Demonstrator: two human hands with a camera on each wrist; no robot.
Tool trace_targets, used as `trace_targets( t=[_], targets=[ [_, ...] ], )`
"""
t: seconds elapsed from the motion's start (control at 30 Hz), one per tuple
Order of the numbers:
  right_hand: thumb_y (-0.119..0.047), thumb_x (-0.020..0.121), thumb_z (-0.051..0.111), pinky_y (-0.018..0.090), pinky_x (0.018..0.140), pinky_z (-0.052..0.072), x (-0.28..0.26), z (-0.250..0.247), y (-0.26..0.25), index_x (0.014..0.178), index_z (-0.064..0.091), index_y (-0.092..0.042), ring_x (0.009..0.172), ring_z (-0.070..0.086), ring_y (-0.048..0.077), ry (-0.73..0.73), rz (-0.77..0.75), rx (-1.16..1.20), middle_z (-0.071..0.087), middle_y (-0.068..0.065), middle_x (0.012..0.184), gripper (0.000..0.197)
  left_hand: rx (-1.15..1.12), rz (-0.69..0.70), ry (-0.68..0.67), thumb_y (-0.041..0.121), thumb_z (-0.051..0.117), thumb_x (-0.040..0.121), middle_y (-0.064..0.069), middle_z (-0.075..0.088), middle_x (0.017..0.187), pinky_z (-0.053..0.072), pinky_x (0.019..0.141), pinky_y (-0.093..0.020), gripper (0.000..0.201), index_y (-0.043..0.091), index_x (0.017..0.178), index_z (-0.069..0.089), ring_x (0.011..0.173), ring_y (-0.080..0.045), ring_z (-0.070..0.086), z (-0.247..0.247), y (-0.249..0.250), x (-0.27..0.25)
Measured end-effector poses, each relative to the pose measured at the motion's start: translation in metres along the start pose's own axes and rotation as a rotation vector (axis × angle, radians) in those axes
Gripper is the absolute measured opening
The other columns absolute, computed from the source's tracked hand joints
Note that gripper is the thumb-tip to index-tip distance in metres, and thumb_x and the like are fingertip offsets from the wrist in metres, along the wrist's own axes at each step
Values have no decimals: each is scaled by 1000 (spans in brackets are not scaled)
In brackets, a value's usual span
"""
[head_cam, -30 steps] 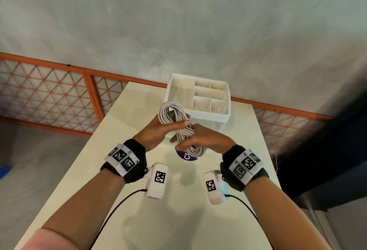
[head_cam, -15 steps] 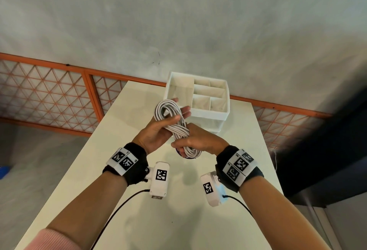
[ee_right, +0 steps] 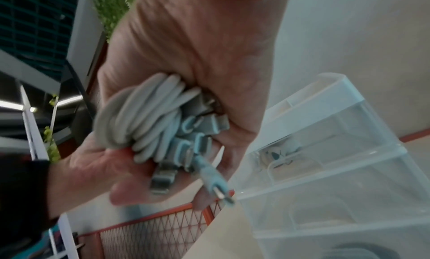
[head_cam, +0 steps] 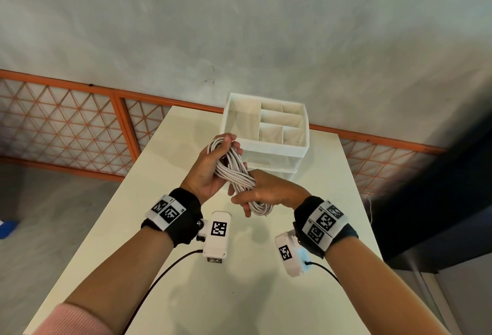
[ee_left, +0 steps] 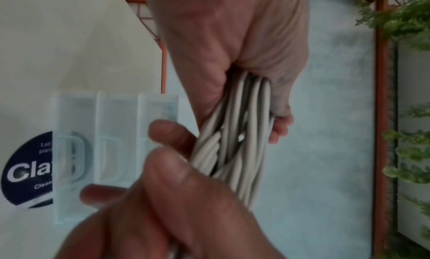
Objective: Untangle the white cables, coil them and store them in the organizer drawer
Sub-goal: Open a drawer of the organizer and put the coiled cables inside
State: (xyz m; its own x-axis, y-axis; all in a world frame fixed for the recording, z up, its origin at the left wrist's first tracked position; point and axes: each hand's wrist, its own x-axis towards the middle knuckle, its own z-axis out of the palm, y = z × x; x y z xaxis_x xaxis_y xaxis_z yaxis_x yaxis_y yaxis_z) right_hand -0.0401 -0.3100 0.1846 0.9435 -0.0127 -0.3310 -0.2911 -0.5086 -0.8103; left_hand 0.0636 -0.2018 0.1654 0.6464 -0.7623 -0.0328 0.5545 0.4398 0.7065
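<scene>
A bundle of white cables [head_cam: 234, 172] is held above the table, twisted in its middle. My left hand [head_cam: 210, 169] grips the far loop, fingers curled over the top. Near me, my right hand [head_cam: 263, 191] holds the other loop, whose end hangs below the palm. In the left wrist view the cables [ee_left: 235, 149] run between both hands. The right wrist view shows the cables [ee_right: 149, 115] and several plugs [ee_right: 200, 134] bunched in the right palm. The white organizer [head_cam: 266, 145] stands just beyond the hands, with an open divided top and clear drawers [ee_right: 325, 171] below.
The pale table [head_cam: 213, 294] is narrow, with edges close on both sides. A round dark sticker [ee_left: 25, 171] lies on it before the organizer. An orange lattice railing [head_cam: 66, 127] runs behind. Black wrist-camera cables [head_cam: 159, 273] trail toward me.
Both hands have lifted the coil a little and moved it toward the organizer. The left hand's fingers have curled over the far loop, and the bundle now shows a twist.
</scene>
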Motion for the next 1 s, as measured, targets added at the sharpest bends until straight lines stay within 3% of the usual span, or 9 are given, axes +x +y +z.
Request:
trace_targets(
  t=[0.13,0.3,0.43,0.53,0.6,0.7,0.77,0.9,1.0],
  targets=[
    [-19,88,64,29,76,52,-2,3,3,76,60,6,59,66,20,-25,-13,-20,63,4,60,28,-30,-67,106,53,60,72,6,47,56,53,56,-28,36,19,66,51,54,-7,51,9,-2,2],
    [-28,87,64,23,70,51,-2,13,9,67,59,-11,54,64,13,-64,41,-108,66,-4,57,27,-29,-147,276,54,60,81,8,27,45,36,38,-18,47,20,58,38,37,-5,30,9,-13,3],
    [-27,88,63,27,79,50,-3,13,16,79,65,-2,63,64,11,-63,54,-136,70,4,68,26,-29,-204,221,52,60,81,7,29,46,40,44,-21,46,19,57,40,40,-5,33,5,-18,1],
    [-26,85,65,29,89,50,-3,5,22,86,70,-2,75,67,8,-57,87,-115,75,7,84,24,-55,-299,150,49,65,81,4,42,53,47,66,-30,43,18,56,48,51,-9,46,2,-12,0],
    [-26,84,66,22,88,49,-3,3,23,83,73,-8,79,66,4,-63,95,-116,76,2,87,20,-74,-337,146,49,67,77,2,46,55,47,72,-33,45,16,54,48,54,-12,49,2,-9,1],
    [-24,80,69,10,73,46,-2,5,26,83,72,-9,69,62,-4,-29,84,-141,73,-4,80,15,-41,-306,172,54,59,84,3,41,50,45,63,-31,50,17,54,43,48,-11,46,5,-15,3],
    [-25,75,75,16,67,48,-1,6,29,84,69,-9,65,61,1,7,79,-173,68,-4,75,19,-23,-280,205,54,55,86,5,34,46,44,53,-28,51,18,54,39,42,-9,40,5,-21,5],
    [-20,79,75,26,80,52,-3,7,35,98,68,-13,76,65,9,-34,15,-47,69,1,87,21,-46,-265,198,49,57,86,7,26,42,39,42,-19,54,20,47,34,35,-6,30,1,-26,11],
    [-16,84,69,26,76,54,-7,7,38,106,61,-5,69,65,15,-43,-10,108,68,2,76,26,-86,-267,191,50,57,86,7,27,43,40,42,-19,52,20,50,35,36,-5,31,0,-33,15]
  ],
)
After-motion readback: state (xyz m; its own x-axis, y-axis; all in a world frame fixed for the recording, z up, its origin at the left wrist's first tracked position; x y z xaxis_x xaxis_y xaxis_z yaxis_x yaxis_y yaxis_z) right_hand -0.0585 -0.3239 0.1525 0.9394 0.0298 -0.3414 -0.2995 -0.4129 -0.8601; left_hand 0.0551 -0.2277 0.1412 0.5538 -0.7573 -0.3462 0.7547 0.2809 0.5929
